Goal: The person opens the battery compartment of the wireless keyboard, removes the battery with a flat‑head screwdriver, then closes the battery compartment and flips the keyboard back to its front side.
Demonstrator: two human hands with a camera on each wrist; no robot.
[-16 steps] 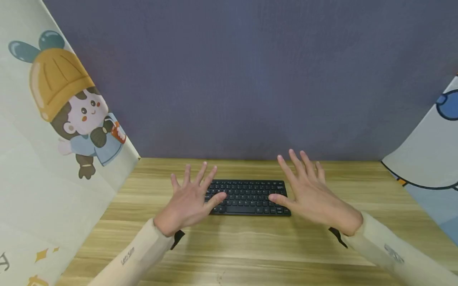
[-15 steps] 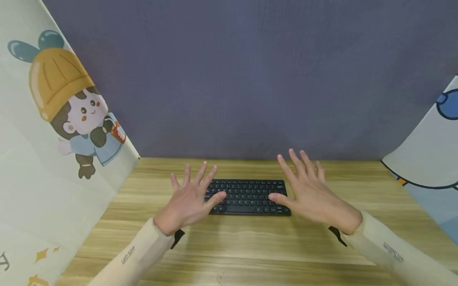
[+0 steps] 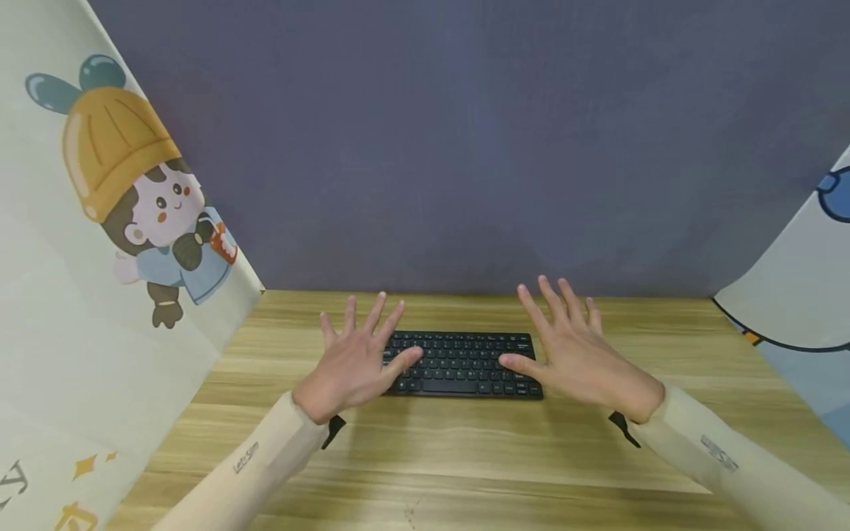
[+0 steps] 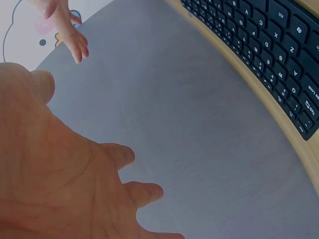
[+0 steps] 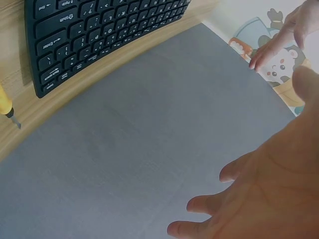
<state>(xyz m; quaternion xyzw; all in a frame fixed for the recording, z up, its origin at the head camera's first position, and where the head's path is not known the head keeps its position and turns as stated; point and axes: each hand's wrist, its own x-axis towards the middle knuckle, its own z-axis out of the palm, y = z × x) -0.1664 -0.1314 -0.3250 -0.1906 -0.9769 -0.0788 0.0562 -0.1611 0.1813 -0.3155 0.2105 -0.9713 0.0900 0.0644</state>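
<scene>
Hovering splayed, left grip (image 3: 353, 363) and right grip (image 3: 576, 358) flank the black keyboard (image 3: 461, 365)

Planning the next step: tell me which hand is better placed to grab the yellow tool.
Probably the right hand: the yellow tool, seen only in the right wrist view, lies past the keyboard's right end. The left hand is by the opposite end. Both are empty.

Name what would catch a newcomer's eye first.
Probably the black rectangular keyboard on the striped wooden table, a bare, spread left hand at its left end, a bare, spread right hand at its right. Then, at left, the yellow-hatted cartoon figure printed on the white wall.
</scene>
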